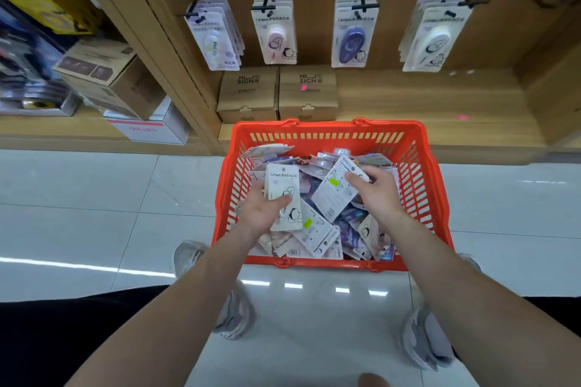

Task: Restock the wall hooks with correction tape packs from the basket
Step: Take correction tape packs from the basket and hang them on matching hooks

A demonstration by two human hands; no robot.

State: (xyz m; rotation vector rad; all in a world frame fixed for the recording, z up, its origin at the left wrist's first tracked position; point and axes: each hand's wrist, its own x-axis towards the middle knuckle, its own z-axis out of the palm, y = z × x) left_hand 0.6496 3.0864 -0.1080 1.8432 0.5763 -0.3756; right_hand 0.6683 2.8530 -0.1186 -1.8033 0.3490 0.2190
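An orange basket point(317, 135) on the floor holds a heap of correction tape packs point(320, 239). My left hand point(261, 214) grips a small stack of white packs point(283, 185), front side up, above the basket's left half. My right hand point(375, 190) pinches another pack point(334, 190) by its top edge, back side up with a green sticker. On the wooden wall above, black hooks carry hanging packs: a lilac row point(217, 38), a pink row point(275, 33), a blue row point(353, 34) and a white row point(435, 31).
Two brown cardboard boxes point(276, 94) stand on the low wooden shelf right behind the basket. More cartons point(110, 78) fill the shelf bay at the left. My grey shoes point(232, 308) flank the basket on the glossy tiled floor.
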